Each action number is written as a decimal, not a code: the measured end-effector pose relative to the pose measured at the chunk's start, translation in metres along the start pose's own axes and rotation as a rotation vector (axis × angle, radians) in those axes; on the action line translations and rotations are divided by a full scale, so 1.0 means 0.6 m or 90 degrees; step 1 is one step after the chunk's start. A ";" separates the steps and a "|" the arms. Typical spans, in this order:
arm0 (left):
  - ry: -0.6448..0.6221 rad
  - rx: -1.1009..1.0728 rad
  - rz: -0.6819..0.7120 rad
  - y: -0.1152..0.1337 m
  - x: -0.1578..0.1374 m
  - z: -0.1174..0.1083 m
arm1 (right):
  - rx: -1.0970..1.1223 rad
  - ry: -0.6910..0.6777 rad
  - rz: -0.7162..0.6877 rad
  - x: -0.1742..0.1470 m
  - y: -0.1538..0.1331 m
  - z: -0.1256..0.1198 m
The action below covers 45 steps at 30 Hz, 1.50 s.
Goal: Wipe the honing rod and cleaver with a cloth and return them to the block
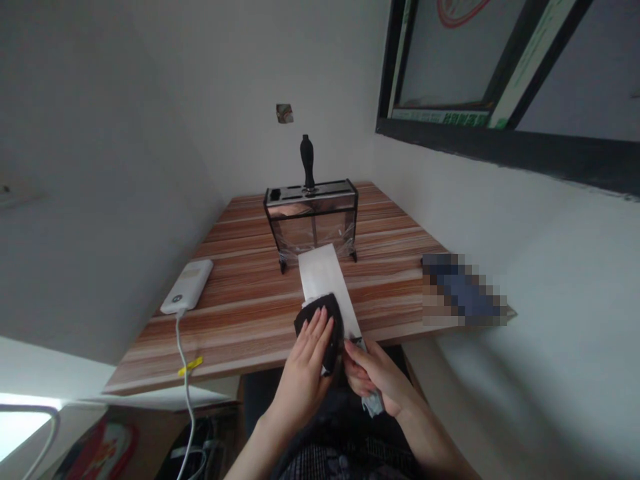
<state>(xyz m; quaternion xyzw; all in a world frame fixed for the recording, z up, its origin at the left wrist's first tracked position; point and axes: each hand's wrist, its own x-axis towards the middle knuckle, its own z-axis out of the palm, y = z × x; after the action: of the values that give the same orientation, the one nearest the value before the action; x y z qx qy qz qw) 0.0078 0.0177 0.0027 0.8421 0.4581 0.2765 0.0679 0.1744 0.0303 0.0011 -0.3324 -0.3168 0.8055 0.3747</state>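
My right hand is closed round the handle of a kitchen knife with a broad pale blade. The handle seems to have a greyish wrapping. The blade points away from me over the table. My left hand holds a folded black cloth against the lower left part of the blade, its fingers long and close together over it. The cloth hides that part of the blade. Beyond the blade tip stands a knife block with a dark frame and clear sides, a black handle upright in its top.
A white power bank lies at the left of the wood-grain table, its white cable hanging over the front edge past a yellow tag. A blurred dark blue object is at the right. Walls enclose the table.
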 end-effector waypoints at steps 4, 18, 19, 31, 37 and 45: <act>0.004 0.003 0.006 0.005 0.000 0.000 | 0.001 0.007 0.001 0.004 0.003 -0.003; 0.037 0.037 -0.016 -0.017 0.061 -0.029 | -0.014 -0.042 0.028 0.002 0.017 0.010; 0.037 0.041 -0.018 -0.022 0.066 -0.032 | -0.018 -0.043 0.029 0.002 0.017 0.009; 0.070 0.098 0.021 -0.068 0.134 -0.073 | -0.038 -0.065 0.057 -0.004 0.018 0.017; 0.101 0.103 0.006 -0.072 0.130 -0.069 | -0.044 -0.058 0.062 -0.006 0.017 0.016; 0.098 0.119 0.009 -0.067 0.136 -0.070 | -0.052 -0.052 0.048 -0.006 0.013 0.017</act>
<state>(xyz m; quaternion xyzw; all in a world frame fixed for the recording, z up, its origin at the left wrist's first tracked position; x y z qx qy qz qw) -0.0089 0.1012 0.0559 0.8244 0.4796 0.2968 -0.0483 0.1654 0.0209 0.0021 -0.3257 -0.3522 0.8182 0.3170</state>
